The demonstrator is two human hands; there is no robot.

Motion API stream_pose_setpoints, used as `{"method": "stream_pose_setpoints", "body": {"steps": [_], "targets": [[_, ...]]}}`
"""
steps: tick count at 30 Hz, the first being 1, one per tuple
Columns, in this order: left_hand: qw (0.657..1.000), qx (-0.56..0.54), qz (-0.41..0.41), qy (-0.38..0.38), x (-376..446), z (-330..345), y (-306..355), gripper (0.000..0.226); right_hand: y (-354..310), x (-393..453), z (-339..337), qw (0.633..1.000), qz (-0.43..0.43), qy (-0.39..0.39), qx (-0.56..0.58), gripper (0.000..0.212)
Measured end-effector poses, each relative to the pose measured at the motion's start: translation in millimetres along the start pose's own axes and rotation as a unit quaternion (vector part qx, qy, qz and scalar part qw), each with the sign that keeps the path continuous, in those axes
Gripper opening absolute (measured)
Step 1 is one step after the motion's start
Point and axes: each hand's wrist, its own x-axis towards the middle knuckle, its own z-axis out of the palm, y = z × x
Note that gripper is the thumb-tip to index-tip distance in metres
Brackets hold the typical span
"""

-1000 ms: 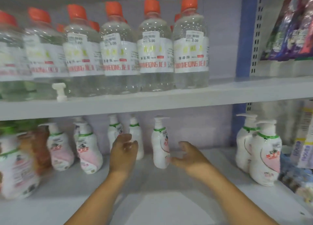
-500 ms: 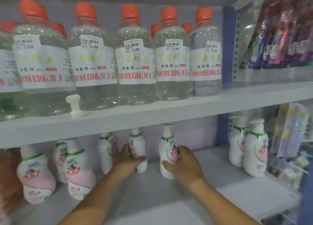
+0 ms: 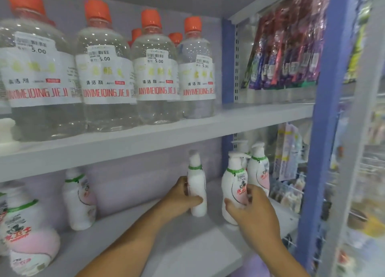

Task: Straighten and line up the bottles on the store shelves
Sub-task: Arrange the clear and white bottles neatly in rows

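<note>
Both hands grip upright pump bottles.

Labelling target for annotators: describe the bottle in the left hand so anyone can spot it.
On the lower shelf, under the orange-capped clear bottles, the left hand grips a white pump bottle. Unlike the right hand's bottle, it shows a plain white side, no red logo.

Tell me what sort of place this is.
Most likely a small shop: tiered shelves carry a row of identical clear bottles with 5.00 price stickers, beside hanging packaged goods.
</note>
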Motion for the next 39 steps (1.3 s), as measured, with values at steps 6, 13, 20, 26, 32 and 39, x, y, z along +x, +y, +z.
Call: {"method": "stream_pose_setpoints", "body": {"steps": [6,13,20,26,32,39], "targets": [[0.999,-0.033,0.022,0.010,13,31,2,0.043,22,12,1,0.997,-0.049,0.019,-0.057,0.062],[0.995,-0.084,0.014,0.059,28,54,8,0.061,34,20,9,0.987,-0.099,0.044,-0.117,0.070],[0.991,-0.103,-0.001,0.091,38,73,4,0.049,39,24,13,0.992,-0.093,0.050,-0.071,0.074],[0.987,-0.117,0.006,0.110,41,82,-1,0.046,40,26,13,0.996,-0.063,0.046,-0.042,0.068],[0.987,-0.115,0.015,0.116,42,87,-5,0.047,41,27,11,0.998,-0.037,0.053,-0.026,0.067],[0.986,-0.101,0.015,0.130,41,90,-3,0.029,42,28,14,0.997,-0.046,0.047,-0.042,0.064]]}}
